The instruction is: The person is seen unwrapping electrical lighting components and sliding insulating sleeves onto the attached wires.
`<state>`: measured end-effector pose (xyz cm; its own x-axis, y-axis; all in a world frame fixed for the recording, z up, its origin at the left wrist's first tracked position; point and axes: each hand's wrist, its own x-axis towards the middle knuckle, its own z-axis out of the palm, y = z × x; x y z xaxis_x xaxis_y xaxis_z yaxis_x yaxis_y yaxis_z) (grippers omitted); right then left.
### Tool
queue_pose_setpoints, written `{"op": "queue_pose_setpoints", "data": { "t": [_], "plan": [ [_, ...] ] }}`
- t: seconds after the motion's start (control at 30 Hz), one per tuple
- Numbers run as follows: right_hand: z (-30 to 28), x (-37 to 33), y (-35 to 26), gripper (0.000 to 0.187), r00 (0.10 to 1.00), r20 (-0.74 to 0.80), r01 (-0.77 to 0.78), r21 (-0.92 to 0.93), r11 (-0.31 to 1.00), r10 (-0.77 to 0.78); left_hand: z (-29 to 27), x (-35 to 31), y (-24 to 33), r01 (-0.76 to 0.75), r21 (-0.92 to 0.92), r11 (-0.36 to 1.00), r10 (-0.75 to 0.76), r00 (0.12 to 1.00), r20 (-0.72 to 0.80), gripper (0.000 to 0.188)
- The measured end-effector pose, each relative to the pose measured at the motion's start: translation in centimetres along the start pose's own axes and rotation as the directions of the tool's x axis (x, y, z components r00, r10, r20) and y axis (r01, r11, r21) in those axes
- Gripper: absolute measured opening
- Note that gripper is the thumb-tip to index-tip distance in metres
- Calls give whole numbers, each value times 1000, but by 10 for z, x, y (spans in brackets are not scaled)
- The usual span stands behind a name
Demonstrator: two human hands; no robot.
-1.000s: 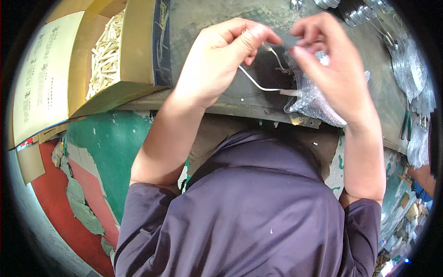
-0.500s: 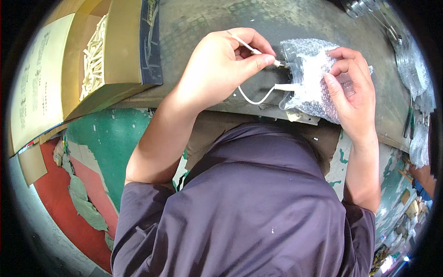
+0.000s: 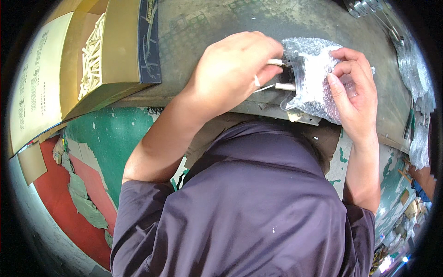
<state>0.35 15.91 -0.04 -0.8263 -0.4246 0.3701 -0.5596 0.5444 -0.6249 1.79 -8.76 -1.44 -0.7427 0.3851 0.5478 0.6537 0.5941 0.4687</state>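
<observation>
My left hand (image 3: 237,74) is curled, its fingers and thumb closed round a thin white cable. The white plug (image 3: 275,62) at one cable end sticks out between thumb and fingers, close to the mouth of a clear bubble-wrap pouch (image 3: 311,104). Just below it, a second white plug (image 3: 285,86) runs into the pouch; most of the cable is hidden behind my left hand. My right hand (image 3: 353,85) grips the pouch's right side, thumb on top and fingers bent. Something white shows inside the pouch, too glary to make out.
An open cardboard box (image 3: 122,44) at the far left holds many short whitish sticks (image 3: 92,60). Crumpled bubble wrap (image 3: 410,69) lies along the right edge, with metal parts (image 3: 364,7) at the far right. The dark worktop's near edge runs just below my hands.
My left hand has turned over and closed in toward the pouch, now covering the cable loop that showed before. My right hand and the pouch stay nearly where they were.
</observation>
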Motion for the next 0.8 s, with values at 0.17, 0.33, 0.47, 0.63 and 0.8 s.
{"op": "queue_pose_setpoints", "data": {
  "t": [0.17, 0.33, 0.47, 0.63, 0.8],
  "plan": [
    [0, 0, 0, 10, 1000, 8, -4, -22, 1000, 5, -15, -8, 6, 355, -226, 907, -329, 933, 144, 8],
    [0, 0, 1, 10, 1000, 3, 9, -31, 999, -8, -2, -1, 7, 514, -390, 764, -443, 857, 263, 10],
    [2, 1, 0, 10, 1000, -1, -20, 19, 1000, 21, 0, 1, 11, 495, -412, 765, -423, 868, 259, 11],
    [-1, -2, 1, 9, 1000, -8, -13, -14, 1000, 13, -40, 1, 18, 607, -238, 758, -445, 749, 491, 12],
    [-1, 1, 2, 9, 1000, -6, 24, -25, 999, -24, -51, -27, 25, 683, -548, 483, -591, 716, 372, 10]
  ]
}}
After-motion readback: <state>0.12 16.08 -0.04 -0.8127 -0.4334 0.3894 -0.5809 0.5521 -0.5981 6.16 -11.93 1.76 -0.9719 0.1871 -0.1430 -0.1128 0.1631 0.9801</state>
